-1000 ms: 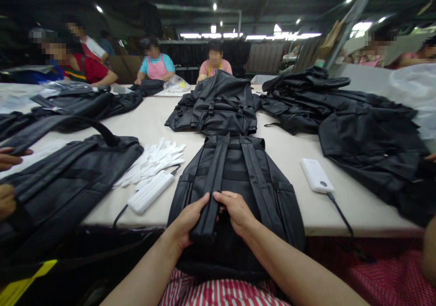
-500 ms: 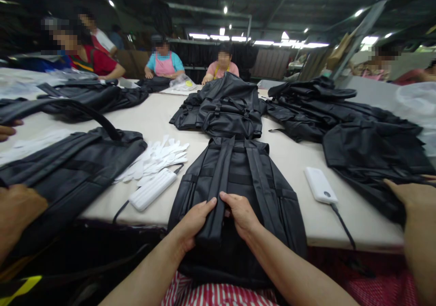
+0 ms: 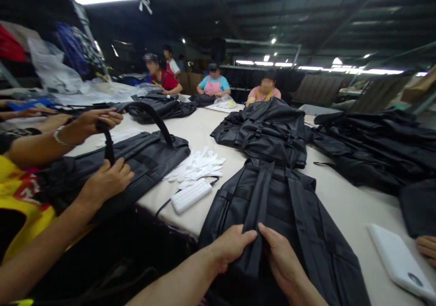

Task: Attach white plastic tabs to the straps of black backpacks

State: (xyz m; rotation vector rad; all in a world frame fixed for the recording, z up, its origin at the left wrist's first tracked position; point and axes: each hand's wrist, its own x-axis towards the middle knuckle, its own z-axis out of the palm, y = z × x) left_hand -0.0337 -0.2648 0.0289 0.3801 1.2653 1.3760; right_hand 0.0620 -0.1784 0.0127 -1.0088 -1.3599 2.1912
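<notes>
A black backpack lies in front of me, its two shoulder straps facing up. My left hand pinches the left edge of one shoulder strap, thumb on top and fingers curled beneath. On the same strap's other edge, my right hand is closed with its thumb on top; its other fingers are mostly hidden. The second strap lies loose to the right of my hands. Both thumbs point toward each other across the held strap, near its lower part.
White paper-like strips and a white power bank with a cable lie to the left. Another white power bank is at right. More black bags stand ahead. A co-worker's hands hold a strap at left.
My view has swung left, so the table's contents appear further right. My hands keep hold of the strap. The left co-worker's hands are now both on a strap.
</notes>
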